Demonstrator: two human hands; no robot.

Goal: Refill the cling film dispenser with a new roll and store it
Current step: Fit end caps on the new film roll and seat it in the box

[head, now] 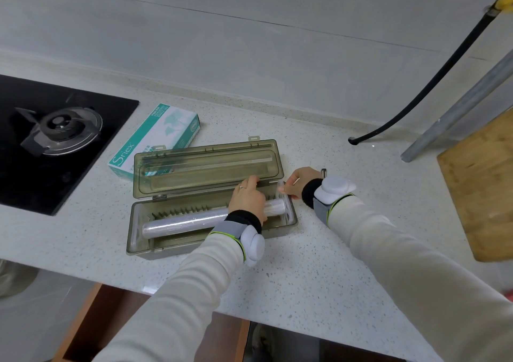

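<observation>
A smoky-olive cling film dispenser (194, 239) lies open on the counter, its lid (206, 167) folded back. A clear cling film roll (188, 222) rests lengthwise inside the base. My left hand (248, 199) lies over the right part of the roll, fingers reaching to the back wall of the base. My right hand (301, 182) is at the dispenser's right end, fingers closed on a white end piece (281, 188) there. Where the roll's right end meets that piece is partly hidden by my left hand.
A teal and white Sriex box (155, 136) lies behind the dispenser. A black hob (83, 145) with a burner is at the left. A wooden board (483, 184) sits at the right, with a black hose (416, 95) and a metal bar (458, 111) behind. An open wooden drawer (91, 320) is below the counter edge.
</observation>
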